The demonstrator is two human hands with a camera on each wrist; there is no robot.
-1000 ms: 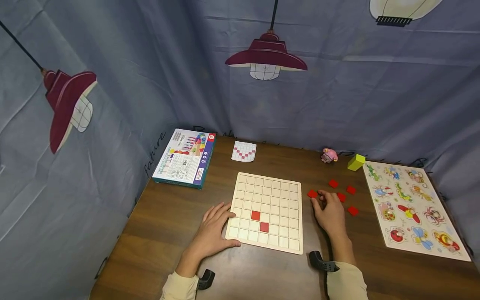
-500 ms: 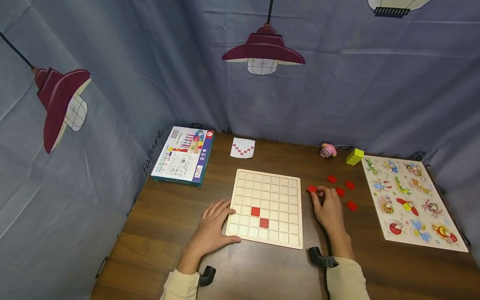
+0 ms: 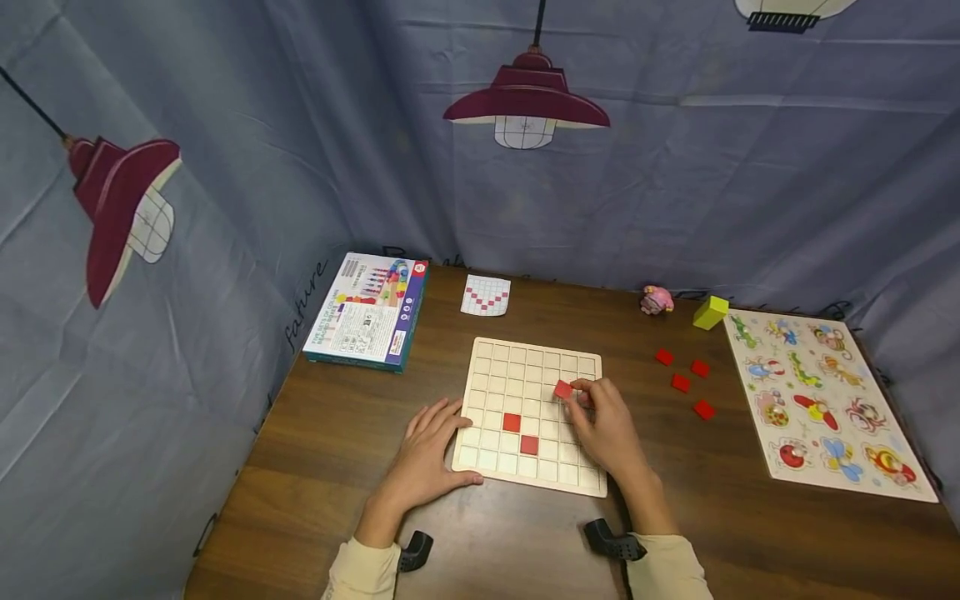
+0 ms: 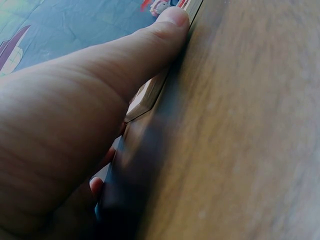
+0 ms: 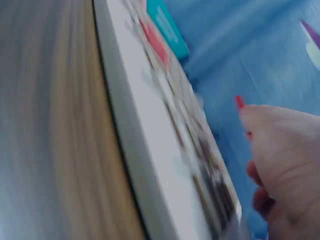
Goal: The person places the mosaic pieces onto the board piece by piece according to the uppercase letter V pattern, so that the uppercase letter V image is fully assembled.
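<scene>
Toward the desk's (image 3: 300, 475) near edge, my left hand (image 3: 422, 454), fingers spread, stays against the wooden grid board (image 3: 495, 367). My right hand (image 3: 611, 429) has just swung in from the right, pinching a red square tile (image 3: 562, 389) above the board: a third, I judge, for the grid. Four loose tiles (image 3: 680, 382) lie nearer the desk's right edge.

I see a brown wood-grain table (image 3: 300, 475) across the lower frame. Left of centre lies a printed toy box (image 3: 365, 312); a pattern card (image 3: 486, 295) and a pale grid board (image 3: 525, 385) occupy the middle. Towards the right sit four loose red tiles (image 3: 680, 382), a pink figurine (image 3: 657, 300), a yellow-green block (image 3: 711, 313) and, rightmost, a bug-picture puzzle board (image 3: 819, 393).
</scene>
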